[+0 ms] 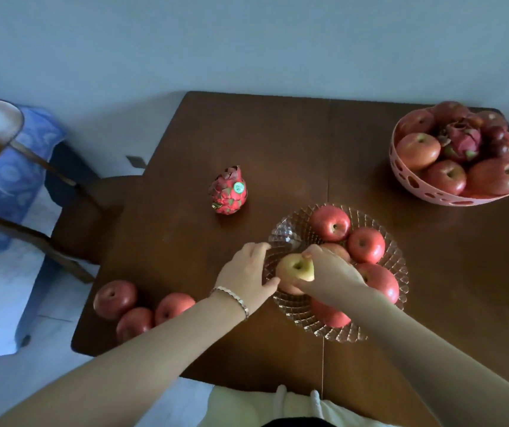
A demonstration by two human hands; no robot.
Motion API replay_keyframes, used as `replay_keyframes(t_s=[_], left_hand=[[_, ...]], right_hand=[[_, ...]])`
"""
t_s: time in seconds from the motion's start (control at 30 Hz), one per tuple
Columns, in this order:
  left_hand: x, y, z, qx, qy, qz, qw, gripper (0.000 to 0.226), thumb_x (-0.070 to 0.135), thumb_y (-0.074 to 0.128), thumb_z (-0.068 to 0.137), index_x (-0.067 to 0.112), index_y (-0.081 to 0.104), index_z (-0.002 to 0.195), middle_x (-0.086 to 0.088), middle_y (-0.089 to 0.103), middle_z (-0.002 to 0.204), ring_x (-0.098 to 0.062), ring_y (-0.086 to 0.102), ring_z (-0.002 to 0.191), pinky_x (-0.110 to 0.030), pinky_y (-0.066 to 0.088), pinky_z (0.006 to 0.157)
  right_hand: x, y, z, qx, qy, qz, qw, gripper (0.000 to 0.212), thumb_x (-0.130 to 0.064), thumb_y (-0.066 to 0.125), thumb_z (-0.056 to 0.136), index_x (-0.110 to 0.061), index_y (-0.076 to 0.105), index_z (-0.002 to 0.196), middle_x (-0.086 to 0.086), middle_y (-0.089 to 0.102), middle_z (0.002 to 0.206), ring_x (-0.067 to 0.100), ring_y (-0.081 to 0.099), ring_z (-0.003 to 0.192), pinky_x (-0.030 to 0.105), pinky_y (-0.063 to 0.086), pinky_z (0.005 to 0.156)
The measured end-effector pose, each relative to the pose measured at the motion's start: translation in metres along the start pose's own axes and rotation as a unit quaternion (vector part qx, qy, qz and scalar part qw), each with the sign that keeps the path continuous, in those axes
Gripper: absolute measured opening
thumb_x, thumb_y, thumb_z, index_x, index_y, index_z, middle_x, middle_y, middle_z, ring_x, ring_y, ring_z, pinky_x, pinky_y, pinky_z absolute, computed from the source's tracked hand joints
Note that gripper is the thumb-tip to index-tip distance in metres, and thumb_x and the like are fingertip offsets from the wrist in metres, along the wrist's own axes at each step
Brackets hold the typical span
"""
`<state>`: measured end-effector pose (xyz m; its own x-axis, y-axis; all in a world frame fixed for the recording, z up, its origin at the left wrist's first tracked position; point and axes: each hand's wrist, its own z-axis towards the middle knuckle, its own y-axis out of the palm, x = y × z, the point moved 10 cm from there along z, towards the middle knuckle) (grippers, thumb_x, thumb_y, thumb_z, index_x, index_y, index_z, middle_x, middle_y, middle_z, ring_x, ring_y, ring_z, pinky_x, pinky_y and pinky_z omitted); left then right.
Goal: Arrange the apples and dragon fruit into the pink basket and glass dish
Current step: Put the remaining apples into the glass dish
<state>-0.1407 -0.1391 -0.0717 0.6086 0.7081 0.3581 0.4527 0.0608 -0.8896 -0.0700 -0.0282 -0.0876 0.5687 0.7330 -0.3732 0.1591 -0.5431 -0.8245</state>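
- The right hand [330,269] pinches a pale apple [294,268], a finger at its top and the thumb under its near side. The left hand [247,269] curves against the apple's left side, over the dish rim. Whether it grips or only steadies, I cannot tell.
- Step in hand, as I judge it: seating this apple in the glass dish [287,232], at the left edge of the red apples [367,245] already lying there.
- The pale apple is yellow-green with a pink blush, stem hollow up — smooth and round, so it may roll unless it is nested against its neighbours before release.
- Next would come the three loose apples [114,298] at the table's [277,143] near-left corner, and the lone dragon fruit [228,192], scaly and stickered, upright just beyond the dish.
- The pink basket [401,177], far right, is heaped already — little room left.
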Motion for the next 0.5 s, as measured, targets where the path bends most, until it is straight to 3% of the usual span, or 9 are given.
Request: replay_keyframes(t_s=[0.07,0.13,0.23,0.3,0.4,0.5], left_hand=[[-0.042,-0.004,-0.006,-0.047,-0.081,0.135,0.986,0.066,0.046,0.055,0.086,0.022,0.028,0.141,-0.006,0.034,0.145,-0.024,0.041,0.130,-0.038,0.042,0.101],[-0.097,0.004,-0.021,-0.157,-0.196,0.229,0.941,0.078,0.054,0.058,0.081,0.023,0.024,0.143,-0.010,0.030,0.147,-0.031,0.038,0.131,-0.042,0.039,0.103],[-0.145,0.018,-0.048,-0.256,-0.294,0.248,0.887,0.089,0.057,0.065,0.072,0.024,0.023,0.143,-0.008,0.037,0.142,-0.031,0.043,0.128,-0.042,0.041,0.102],[-0.152,0.029,-0.057,-0.278,-0.306,0.221,0.883,0.088,0.050,0.069,0.072,0.024,0.024,0.143,-0.006,0.042,0.139,-0.028,0.046,0.126,-0.040,0.045,0.100],[-0.145,0.029,-0.052,-0.235,-0.290,0.139,0.917,0.080,0.041,0.072,0.070,0.027,0.032,0.137,-0.005,0.046,0.134,-0.029,0.048,0.123,-0.037,0.047,0.094],[-0.123,0.014,-0.034,-0.126,-0.258,-0.123,0.950,0.070,0.031,0.071,0.069,0.033,0.038,0.131,-0.002,0.047,0.128,-0.026,0.054,0.109,-0.032,0.049,0.084]], right_hand=[[-0.001,0.001,0.004,-0.023,0.020,-0.001,1.000,0.049,-0.037,0.061,0.083,-0.016,0.043,0.123,0.001,0.051,0.126,0.023,0.053,0.112,0.033,0.044,0.078],[-0.001,0.003,0.007,-0.028,0.029,0.014,0.999,0.048,-0.033,0.062,0.081,-0.016,0.044,0.122,0.001,0.050,0.125,0.023,0.055,0.108,0.033,0.047,0.077],[0.001,0.003,0.005,-0.017,0.033,0.037,0.999,0.051,-0.033,0.063,0.080,-0.018,0.043,0.124,-0.001,0.048,0.127,0.021,0.053,0.109,0.032,0.046,0.076],[0.001,0.004,0.002,-0.012,0.027,0.045,0.999,0.053,-0.033,0.064,0.080,-0.019,0.042,0.126,0.000,0.048,0.128,0.020,0.052,0.110,0.030,0.043,0.073],[0.005,0.002,-0.003,0.007,0.017,0.083,0.996,0.055,-0.032,0.066,0.080,-0.021,0.043,0.128,-0.001,0.050,0.128,0.018,0.052,0.110,0.028,0.043,0.076],[0.009,0.002,-0.009,0.024,-0.006,0.114,0.993,0.054,-0.034,0.067,0.081,-0.024,0.044,0.129,-0.002,0.052,0.129,0.018,0.051,0.114,0.029,0.045,0.086]])
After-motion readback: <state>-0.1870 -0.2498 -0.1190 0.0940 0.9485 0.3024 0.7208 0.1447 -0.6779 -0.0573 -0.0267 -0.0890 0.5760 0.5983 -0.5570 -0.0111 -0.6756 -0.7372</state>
